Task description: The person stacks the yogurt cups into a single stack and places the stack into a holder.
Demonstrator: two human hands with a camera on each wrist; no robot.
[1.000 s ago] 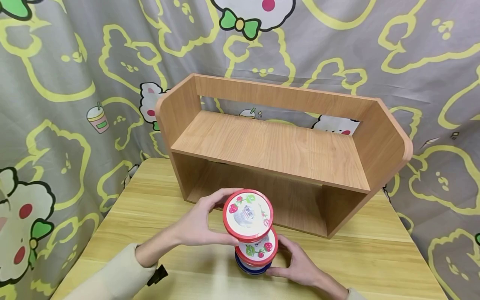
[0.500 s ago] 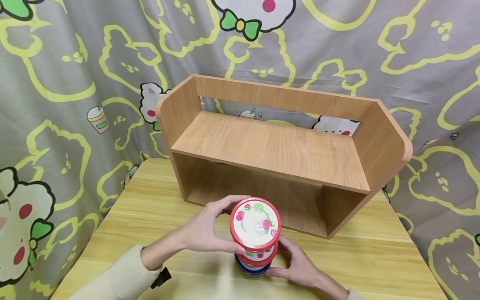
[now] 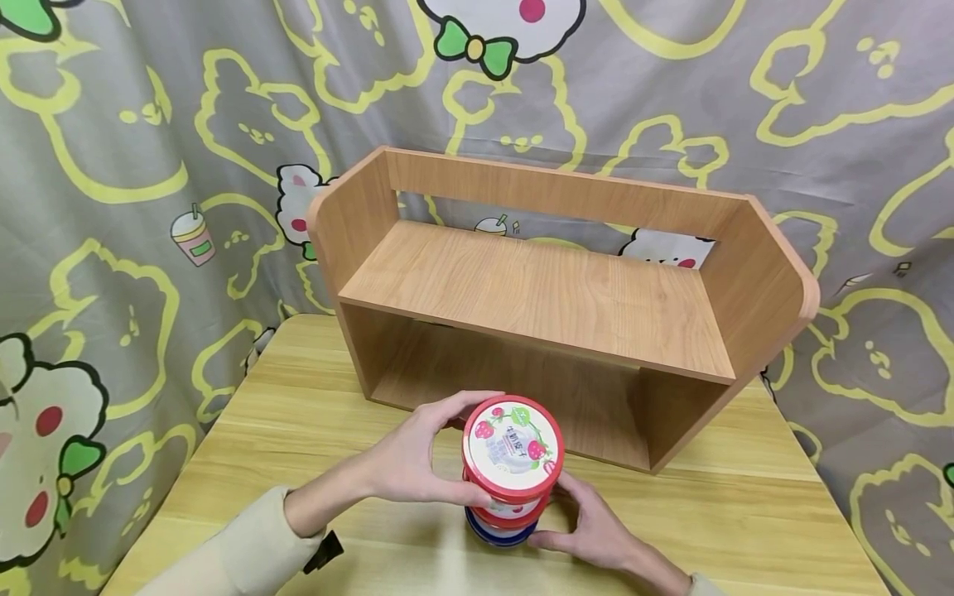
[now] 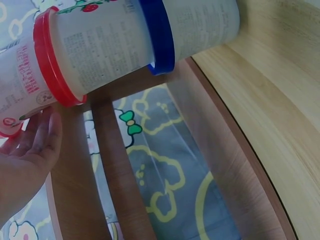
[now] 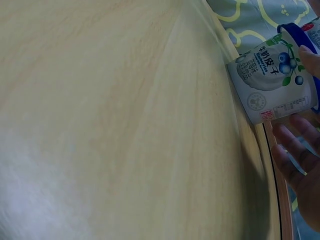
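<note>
Your left grip [image 3: 408,459] is clamped round the top tub [image 3: 514,447], directly above the middle tub [image 4: 105,45]; your right grip [image 3: 598,531] curls round the blue-lidded tub [image 5: 272,75] below, on the wooden counter [image 3: 298,389], before a shelf [image 3: 537,290] and grey patterned curtain [image 3: 246,141].

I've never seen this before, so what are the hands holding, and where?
Left hand: the top tub, by its side below the red lid. Right hand: the bottom tub, around its blue lid.
</note>
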